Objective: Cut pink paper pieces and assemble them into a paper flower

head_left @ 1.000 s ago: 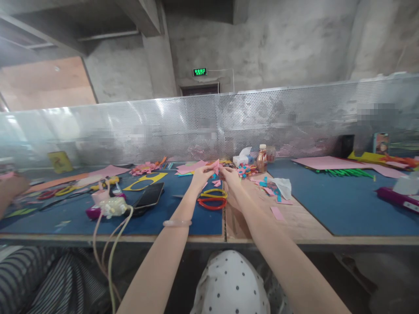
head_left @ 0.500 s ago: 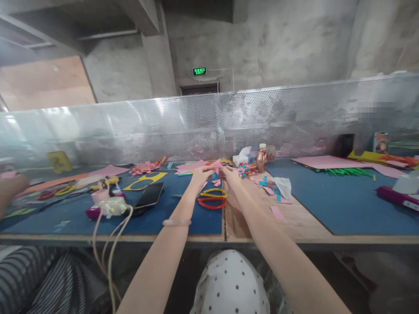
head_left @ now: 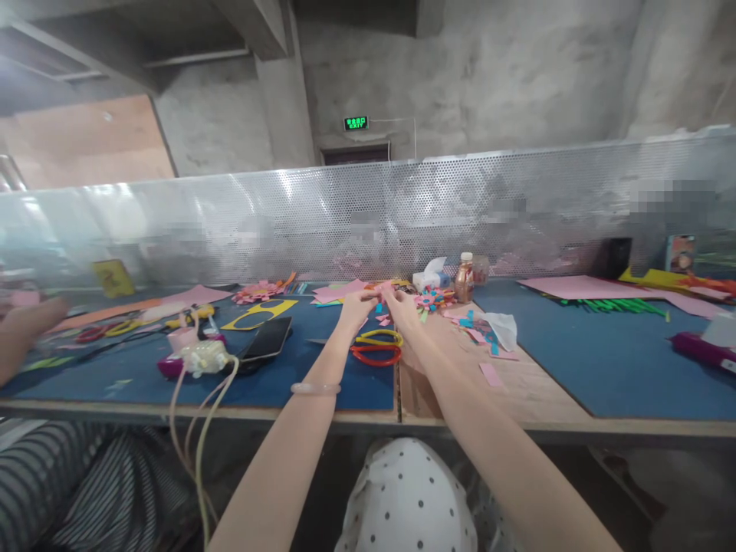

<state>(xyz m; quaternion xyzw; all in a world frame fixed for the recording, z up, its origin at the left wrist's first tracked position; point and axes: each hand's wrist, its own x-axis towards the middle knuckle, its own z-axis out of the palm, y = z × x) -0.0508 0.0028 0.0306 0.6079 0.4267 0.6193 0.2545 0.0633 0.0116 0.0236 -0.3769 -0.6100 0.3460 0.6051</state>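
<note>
Close together above the table, my left hand [head_left: 356,307] and my right hand [head_left: 401,308] pinch a small pink paper piece [head_left: 382,288] between their fingertips. Its exact form is too small to make out. A pair of scissors [head_left: 376,356] with yellow and red handles lies below my left hand, its blades partly behind my wrist. Small pink and blue paper scraps [head_left: 382,322] lie under the hands. Just right of my right hand is a cluster of pink, blue and orange paper pieces [head_left: 434,299].
On the left are a black phone [head_left: 269,339], a power strip [head_left: 201,359] with cords hanging off the edge and yellow cut-out paper [head_left: 253,316]. A bottle [head_left: 464,277] and tissue pack [head_left: 431,277] stand behind. A co-worker's hand [head_left: 31,326] is far left; a purple glue gun [head_left: 701,351] lies right.
The pink paper, which stood up as a point above my fingers, now sits lower and flatter between them. The co-worker's hand has moved further into view. The view has shifted slightly.
</note>
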